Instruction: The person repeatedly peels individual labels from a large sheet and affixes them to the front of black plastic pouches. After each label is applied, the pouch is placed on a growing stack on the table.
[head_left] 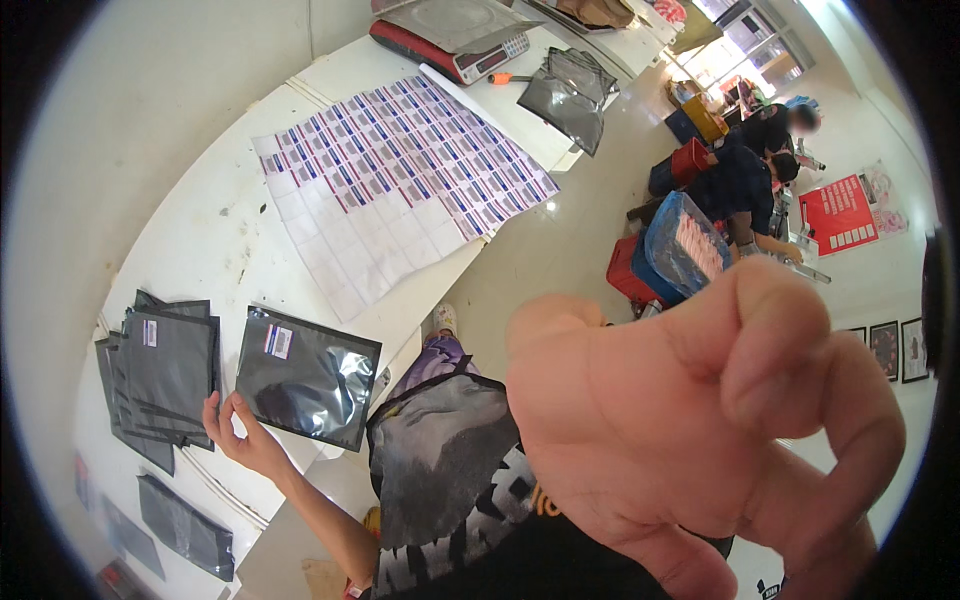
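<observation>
My left hand is at the lower left, over the white table. Its fingers are spread, and the thumb side touches the near left corner of a glossy black plastic pouch with a small label. Left of that hand lies a stack of similar black pouches, the top one labelled. My right hand is very large and close, filling the lower right. Its fingers curl inward; whatever they hold, if anything, is hidden. Farther up the table lies a sheet of printed labels, its near rows of labels peeled away.
A red scale stands at the table's far end, beside more black pouches and an orange-ended tool. Another dark pouch lies nearest. Across the floor, two people work near a blue tub and red crates.
</observation>
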